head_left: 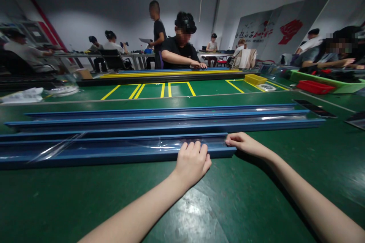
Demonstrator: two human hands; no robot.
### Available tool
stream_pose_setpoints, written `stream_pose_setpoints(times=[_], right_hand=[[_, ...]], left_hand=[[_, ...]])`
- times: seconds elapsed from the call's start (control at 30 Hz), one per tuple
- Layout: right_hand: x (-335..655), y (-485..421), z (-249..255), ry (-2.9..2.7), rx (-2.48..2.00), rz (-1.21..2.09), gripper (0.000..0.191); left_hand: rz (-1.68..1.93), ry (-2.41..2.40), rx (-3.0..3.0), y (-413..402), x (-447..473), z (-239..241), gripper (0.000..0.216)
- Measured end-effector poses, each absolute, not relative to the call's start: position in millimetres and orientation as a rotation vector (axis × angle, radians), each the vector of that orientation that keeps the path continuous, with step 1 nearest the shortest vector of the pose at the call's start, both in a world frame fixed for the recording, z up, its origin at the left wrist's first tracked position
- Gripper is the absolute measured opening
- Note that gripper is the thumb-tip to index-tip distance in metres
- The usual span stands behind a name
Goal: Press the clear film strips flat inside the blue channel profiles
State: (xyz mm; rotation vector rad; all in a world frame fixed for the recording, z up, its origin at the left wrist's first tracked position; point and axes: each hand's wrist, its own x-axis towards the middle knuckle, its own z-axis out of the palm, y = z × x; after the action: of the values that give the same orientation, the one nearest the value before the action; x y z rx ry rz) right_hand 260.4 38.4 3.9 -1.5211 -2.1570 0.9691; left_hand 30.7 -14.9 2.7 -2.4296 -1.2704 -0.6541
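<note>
A yellow tray (256,80) stands on the green table (114,212); a red tray (315,87) sits beside a light-green bin (348,88).

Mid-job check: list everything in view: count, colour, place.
Channels: at least two, blue, table's near half; exact count unclear.
Film: count unclear, clear, in the nearest channel.
Table: one, green, foreground.
Tape marks: several, yellow, table's far half.
Long strips: several, yellow, black, blue, table's far side.
Small tray: one, yellow, beyond the channels, right.
Shallow tray: one, red, right.
Bin: one, light green, far right.
Flat object: one, dark, right of channels.
Crumpled sheeting: count unclear, whitish, far left.
Wall board: one, pale with red fist, back right.
Chairs: several, dark, back left.
People: several, mostly black or white tops, one across the table.
Left grip: one, bare, over the nearest channel's near edge.
Right grip: one, bare, at that channel's right end.
</note>
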Motion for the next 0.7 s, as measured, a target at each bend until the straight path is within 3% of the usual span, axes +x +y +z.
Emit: stream_pose_setpoints(times=[0.7], right_hand=[[259.1, 38.2, -0.9, -1.973, -1.475, 1.093, 0.032]], left_hand=[[-0.702, -1.335, -2.39, -13.9, 30.3, 3.8, 0.016]])
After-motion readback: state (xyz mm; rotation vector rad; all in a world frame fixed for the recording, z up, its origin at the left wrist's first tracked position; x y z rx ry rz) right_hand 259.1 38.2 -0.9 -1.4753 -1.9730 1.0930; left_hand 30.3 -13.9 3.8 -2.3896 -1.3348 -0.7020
